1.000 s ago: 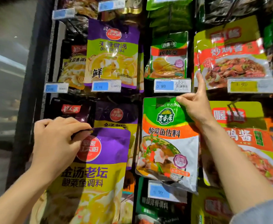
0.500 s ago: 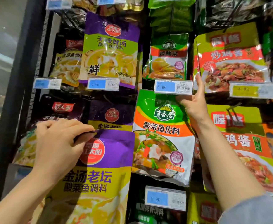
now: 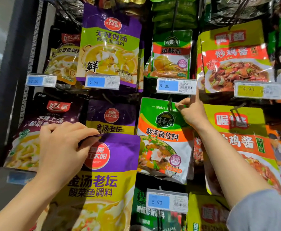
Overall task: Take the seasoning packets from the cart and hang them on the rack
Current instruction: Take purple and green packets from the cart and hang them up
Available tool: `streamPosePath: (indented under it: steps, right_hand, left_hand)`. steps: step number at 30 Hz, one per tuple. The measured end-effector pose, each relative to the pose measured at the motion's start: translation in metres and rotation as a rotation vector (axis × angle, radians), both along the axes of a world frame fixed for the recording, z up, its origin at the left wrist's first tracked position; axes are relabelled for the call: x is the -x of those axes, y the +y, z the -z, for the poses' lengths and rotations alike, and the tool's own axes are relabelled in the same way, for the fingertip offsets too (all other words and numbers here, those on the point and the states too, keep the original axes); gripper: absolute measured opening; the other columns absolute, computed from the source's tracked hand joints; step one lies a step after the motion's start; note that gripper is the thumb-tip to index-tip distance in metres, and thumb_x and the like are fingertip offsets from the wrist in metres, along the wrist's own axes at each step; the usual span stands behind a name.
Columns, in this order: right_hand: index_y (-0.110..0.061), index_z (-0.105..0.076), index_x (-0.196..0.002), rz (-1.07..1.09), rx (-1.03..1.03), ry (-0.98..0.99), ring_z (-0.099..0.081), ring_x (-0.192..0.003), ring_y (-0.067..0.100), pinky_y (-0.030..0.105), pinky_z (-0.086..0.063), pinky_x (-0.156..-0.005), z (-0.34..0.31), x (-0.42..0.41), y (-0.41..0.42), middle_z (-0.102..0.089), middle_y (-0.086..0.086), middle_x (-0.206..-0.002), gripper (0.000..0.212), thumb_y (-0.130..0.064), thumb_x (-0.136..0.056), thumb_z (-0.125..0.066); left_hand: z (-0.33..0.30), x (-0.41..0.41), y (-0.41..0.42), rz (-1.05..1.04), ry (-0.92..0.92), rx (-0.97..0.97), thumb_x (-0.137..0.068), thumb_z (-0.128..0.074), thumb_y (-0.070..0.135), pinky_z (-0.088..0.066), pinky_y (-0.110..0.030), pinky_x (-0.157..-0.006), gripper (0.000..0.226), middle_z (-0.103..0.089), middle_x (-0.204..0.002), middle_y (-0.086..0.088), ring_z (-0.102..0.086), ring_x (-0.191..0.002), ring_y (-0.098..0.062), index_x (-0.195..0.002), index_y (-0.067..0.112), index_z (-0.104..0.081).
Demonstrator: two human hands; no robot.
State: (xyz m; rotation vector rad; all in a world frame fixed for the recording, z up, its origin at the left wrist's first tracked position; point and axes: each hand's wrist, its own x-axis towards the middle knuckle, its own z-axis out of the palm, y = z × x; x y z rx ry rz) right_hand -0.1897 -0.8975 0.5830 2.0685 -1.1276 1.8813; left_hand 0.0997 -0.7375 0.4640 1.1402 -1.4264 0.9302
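My left hand (image 3: pixel 64 147) pinches the top edge of a purple and yellow seasoning packet (image 3: pixel 103 180), held in front of the rack at lower centre. My right hand (image 3: pixel 192 112) grips the top right corner of a green, orange and white packet (image 3: pixel 159 139), with the index finger pointing up beside the 5.80 price tag (image 3: pixel 176 86). The top of this packet sits at a black hook (image 3: pixel 169 104) of the rack. A matching purple packet (image 3: pixel 111 117) hangs behind the one in my left hand.
The rack is packed with hanging packets: a dark one (image 3: pixel 53 117) at left, green and red ones (image 3: pixel 236 127) at right, more rows above. Price tags (image 3: pixel 102 82) stick out on the hook ends. A dark frame post (image 3: pixel 8 80) bounds the rack's left side.
My right hand has lowered the green packet's top from behind the 5.80 tag to the hook below it. The left hand keeps its pinch on the purple packet, shifted slightly right.
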Motion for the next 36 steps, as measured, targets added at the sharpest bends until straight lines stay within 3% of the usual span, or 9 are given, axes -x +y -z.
streamPosePath:
  steps: [5, 11, 15, 17, 20, 22, 25, 31, 36]
  right_hand:
    - [-0.019, -0.008, -0.149, 0.114, 0.101, 0.119, -0.053, -0.08, 0.016, 0.03, -0.041, -0.072, 0.013, 0.008, 0.023, -0.06, -0.002, -0.089, 0.089, -0.012, -0.084, -0.067]
    - [-0.022, -0.022, -0.143, 0.072, 0.117, 0.08, -0.055, -0.097, 0.018, 0.024, -0.035, -0.072, 0.012, 0.014, 0.036, -0.059, 0.004, -0.104, 0.081, -0.003, -0.08, -0.068]
    - [-0.01, -0.034, -0.14, 0.21, 0.328, 0.009, -0.036, -0.127, 0.024, 0.03, -0.029, -0.106, 0.041, 0.01, 0.048, -0.044, 0.009, -0.136, 0.07, 0.002, -0.077, -0.061]
    - [-0.006, -0.041, -0.135, 0.217, 0.381, 0.015, -0.036, -0.129, 0.026, 0.04, -0.029, -0.111, 0.069, 0.002, 0.054, -0.043, 0.012, -0.136, 0.059, -0.004, -0.079, -0.062]
    - [-0.017, -0.05, -0.132, 0.371, 0.383, 0.359, -0.035, -0.133, 0.029, 0.056, -0.024, -0.112, 0.094, -0.01, 0.048, -0.046, 0.011, -0.138, 0.051, -0.036, -0.085, -0.056]
    - [-0.03, -0.042, -0.138, 0.536, 0.234, 0.604, -0.027, -0.138, 0.032, 0.066, -0.008, -0.109, 0.092, -0.014, 0.039, -0.038, 0.009, -0.146, 0.071, -0.067, -0.079, -0.033]
    - [-0.043, -0.015, -0.146, 0.56, -0.031, 0.708, 0.004, -0.146, 0.026, 0.07, 0.005, -0.106, 0.086, -0.016, 0.024, -0.009, 0.002, -0.158, 0.092, -0.085, -0.065, -0.006]
    - [-0.043, -0.001, -0.147, 0.471, -0.191, 0.669, 0.021, -0.143, 0.019, 0.067, 0.006, -0.106, 0.09, -0.025, -0.005, 0.022, -0.009, -0.155, 0.083, -0.077, -0.079, -0.034]
    - [-0.043, -0.001, -0.147, 0.462, -0.263, 0.635, 0.022, -0.142, 0.02, 0.066, 0.004, -0.107, 0.087, -0.031, -0.006, 0.022, -0.008, -0.155, 0.085, -0.079, -0.078, -0.037]
  left_hand:
    - [0.004, 0.007, -0.007, 0.027, -0.014, -0.012, -0.081, -0.046, 0.04, -0.026, -0.035, -0.073, 0.031, -0.068, -0.081, 0.009, -0.048, -0.079, -0.008, -0.081, 0.024, -0.073]
    - [0.007, 0.018, -0.009, 0.024, -0.003, -0.037, -0.081, -0.044, 0.042, -0.014, -0.027, -0.073, 0.033, -0.067, -0.082, 0.009, -0.052, -0.079, -0.012, -0.082, 0.026, -0.072]
    - [0.008, 0.025, -0.01, 0.022, 0.005, -0.04, -0.081, -0.043, 0.042, -0.015, -0.028, -0.073, 0.035, -0.068, -0.083, 0.009, -0.059, -0.078, -0.02, -0.083, 0.025, -0.073]
    - [0.008, 0.029, -0.011, 0.034, 0.017, -0.034, -0.081, -0.043, 0.041, -0.017, -0.028, -0.074, 0.035, -0.069, -0.083, 0.008, -0.06, -0.078, -0.021, -0.083, 0.024, -0.073]
    - [0.007, 0.035, -0.013, 0.055, 0.004, -0.035, -0.081, -0.044, 0.039, -0.02, -0.03, -0.076, 0.032, -0.068, -0.082, 0.009, -0.061, -0.078, -0.022, -0.083, 0.024, -0.073]
    - [0.006, 0.037, -0.012, 0.066, -0.001, -0.041, -0.081, -0.044, 0.039, -0.017, -0.028, -0.075, 0.032, -0.067, -0.083, 0.01, -0.06, -0.079, -0.02, -0.084, 0.025, -0.072]
    - [0.008, 0.038, -0.01, 0.084, 0.019, -0.033, -0.081, -0.044, 0.039, -0.017, -0.028, -0.076, 0.032, -0.067, -0.084, 0.01, -0.058, -0.08, -0.018, -0.085, 0.025, -0.072]
    - [0.011, 0.037, -0.002, 0.071, 0.012, -0.019, -0.082, -0.044, 0.038, -0.016, -0.028, -0.072, 0.032, -0.067, -0.084, 0.009, -0.058, -0.08, -0.019, -0.084, 0.024, -0.072]
    - [0.012, 0.028, 0.006, 0.051, 0.024, -0.012, -0.081, -0.056, 0.032, -0.017, -0.029, -0.072, 0.019, -0.067, -0.085, 0.01, -0.06, -0.083, -0.018, -0.085, 0.025, -0.073]
